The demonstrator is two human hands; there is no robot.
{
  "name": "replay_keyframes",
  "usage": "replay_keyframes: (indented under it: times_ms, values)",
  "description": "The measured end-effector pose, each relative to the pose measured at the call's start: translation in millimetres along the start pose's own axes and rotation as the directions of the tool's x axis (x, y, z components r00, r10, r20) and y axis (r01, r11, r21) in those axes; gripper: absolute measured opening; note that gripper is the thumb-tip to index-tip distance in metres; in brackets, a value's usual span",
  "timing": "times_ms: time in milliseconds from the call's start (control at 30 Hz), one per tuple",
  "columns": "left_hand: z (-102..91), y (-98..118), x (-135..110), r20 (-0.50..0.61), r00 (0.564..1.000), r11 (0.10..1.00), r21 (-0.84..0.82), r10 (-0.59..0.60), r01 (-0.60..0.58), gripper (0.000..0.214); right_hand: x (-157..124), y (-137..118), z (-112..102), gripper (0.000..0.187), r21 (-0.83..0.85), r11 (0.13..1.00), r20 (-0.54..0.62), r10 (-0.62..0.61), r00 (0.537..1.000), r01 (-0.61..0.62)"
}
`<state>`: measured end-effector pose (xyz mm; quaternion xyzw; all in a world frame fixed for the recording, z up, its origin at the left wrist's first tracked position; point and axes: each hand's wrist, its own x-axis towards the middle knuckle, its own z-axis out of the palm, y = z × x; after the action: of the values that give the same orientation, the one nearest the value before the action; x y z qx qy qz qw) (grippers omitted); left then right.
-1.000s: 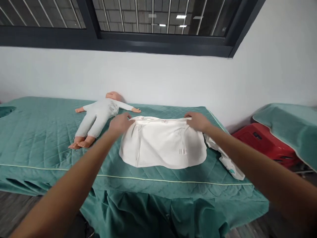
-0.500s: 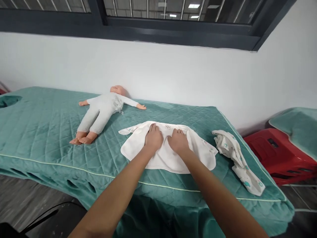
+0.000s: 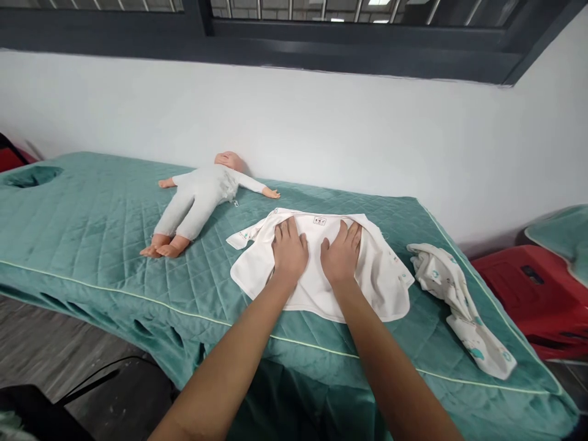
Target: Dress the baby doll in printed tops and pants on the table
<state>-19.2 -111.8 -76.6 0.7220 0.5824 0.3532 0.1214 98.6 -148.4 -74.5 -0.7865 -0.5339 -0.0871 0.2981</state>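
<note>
A white baby shirt (image 3: 312, 269) lies spread open on the green quilted bed, its inside facing up and a small printed label near the collar. My left hand (image 3: 290, 250) rests flat on its left half, fingers stretched toward the collar. On the right half, my right hand (image 3: 341, 252) also lies flat with fingers extended and thumb apart. Neither hand grips the cloth. To the right lies a crumpled pair of white patterned baby pants (image 3: 459, 306). A baby doll (image 3: 197, 199) in a pale cloth body lies on its back at the left.
The green bed cover (image 3: 92, 226) has a face hole (image 3: 32, 176) at its far left. Behind it stands a white wall (image 3: 321, 128) below a dark window frame (image 3: 358, 52). A red plastic chair (image 3: 523, 294) is at the right, beside the bed.
My fingers have gone from curled to stretched out flat on the shirt, and the hands lie slightly farther apart. The camera view has shifted a little; the doll and pants stay in place.
</note>
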Motion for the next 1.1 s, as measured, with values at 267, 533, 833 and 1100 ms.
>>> replay_keyframes:
  times_ms: [267,533,833,1100]
  values:
    - [-1.0,-1.3,0.7,0.032,0.999,0.999,-0.033,0.005,-0.004,0.059,1.9,5.1,5.5,0.043,0.079,0.997,0.019,0.023,1.0,-0.024]
    - [-0.7,-2.1,1.2,0.055,0.998,1.0,0.022,0.0,-0.001,0.058,1.8,3.1,1.8,0.058,0.045,0.997,0.134,0.061,0.989,-0.068]
    - [0.0,-2.6,0.6,0.042,0.999,0.996,0.083,0.013,-0.016,0.055,0.4,3.5,3.7,0.062,-0.022,0.993,0.146,0.121,0.982,-0.119]
    - [-3.2,2.7,-0.7,0.032,0.999,0.968,0.251,-0.016,0.008,0.056,-1.7,2.5,1.6,0.042,0.013,0.996,0.065,0.083,0.994,-0.084]
